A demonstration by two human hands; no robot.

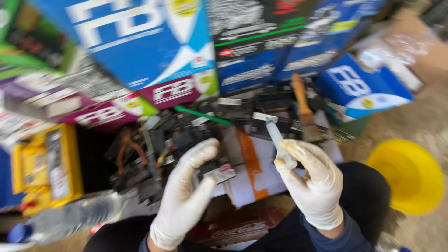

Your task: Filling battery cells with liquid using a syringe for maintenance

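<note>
Syringe [276, 135] in gloved right hand [311, 182], small black part [215, 171] in left hand [184, 196]

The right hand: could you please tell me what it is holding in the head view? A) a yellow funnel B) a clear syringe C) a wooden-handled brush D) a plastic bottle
B: the gloved right hand grips a clear syringe pointing up and away, while the wooden-handled brush lies on the pile beyond and the yellow funnel sits apart on the ground.
</note>
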